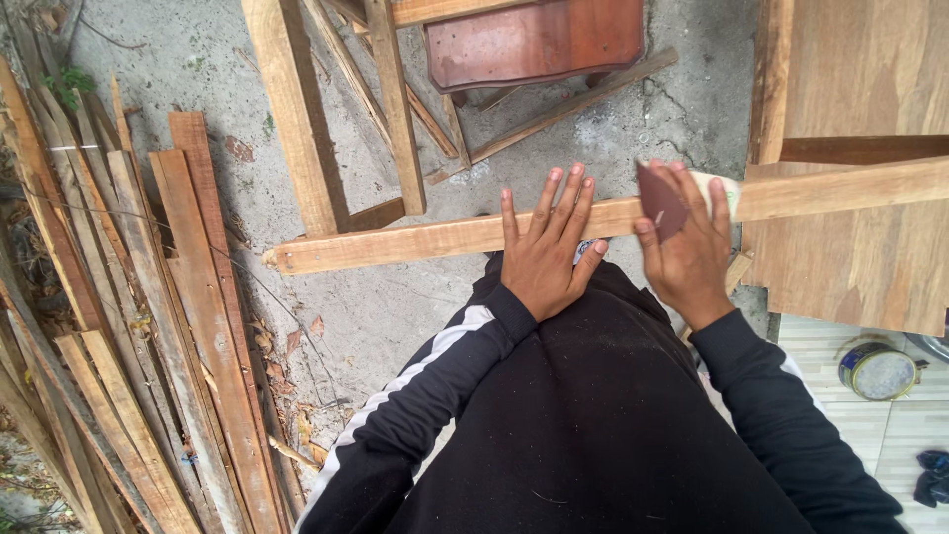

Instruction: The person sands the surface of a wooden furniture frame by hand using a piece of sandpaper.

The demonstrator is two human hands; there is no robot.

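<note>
The concrete floor (395,316) fills most of what you see, cracked and dusty, with dry leaves scattered over it. Along its left edge lies a stack of long boards (148,326), laid side by side and running away from you. At the right edge a big plywood panel (870,247) stands over the floor, its lower part ending just above a strip of pale tiles (870,425) in the bottom right corner. At the top edge a loose frame of timber strips (336,119) crosses the floor at angles, and a dark red wooden seat (534,40) sits among them.

Across the middle runs the long wooden batten (395,242), its left end out over the bare floor and its right end passing in front of the plywood panel. You stand right behind it, dark sleeves reaching forward.

Your left hand (544,257) lies flat on top of the batten near its middle, fingers straight and slightly spread, pressing down and gripping nothing. Your right hand (687,247) is just beside it, further along toward the panel, fingers curled over a folded piece of reddish-brown sandpaper (660,203) that it holds against the batten's top face. A pale block shows under the fingertips; what it is you cannot tell.

A round tin (878,371) rests on the tiles near the right edge.
</note>
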